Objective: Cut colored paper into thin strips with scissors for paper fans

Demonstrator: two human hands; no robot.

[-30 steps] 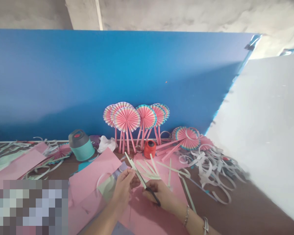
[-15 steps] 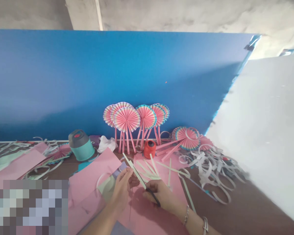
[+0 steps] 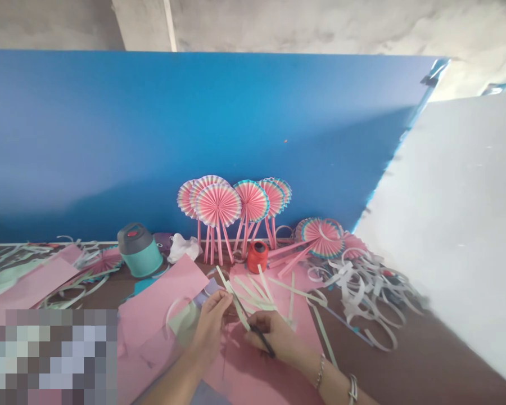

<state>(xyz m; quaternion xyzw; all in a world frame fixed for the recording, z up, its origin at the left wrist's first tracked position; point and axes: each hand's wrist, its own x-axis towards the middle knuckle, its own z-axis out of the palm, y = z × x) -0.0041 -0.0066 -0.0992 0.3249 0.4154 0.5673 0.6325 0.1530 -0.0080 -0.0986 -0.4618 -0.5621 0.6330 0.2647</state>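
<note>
My left hand [image 3: 213,320] pinches a pale green paper strip [image 3: 241,315] between thumb and fingers, in the lower middle of the view. Black-handled scissors [image 3: 262,341] are in my right hand [image 3: 274,336], with its fingers wrapped round the handles. The scissor blades point up and to the left, alongside the strip. Under both hands lies pink paper [image 3: 295,371]. Several loose pale strips [image 3: 265,286] lie just beyond my right hand. My left fingertips partly hide the strip.
Pink folded-paper fans [image 3: 218,206] lean against the blue panel [image 3: 236,112]. A red thread spool [image 3: 258,257] and a teal container [image 3: 141,256] stand before it. White paper scraps [image 3: 354,287] are heaped at the right; pink sheets [image 3: 160,298] lie at the left.
The strip between my hands has shifted slightly, and its upper end now stands apart from the scissor blades. Both hands have barely moved.
</note>
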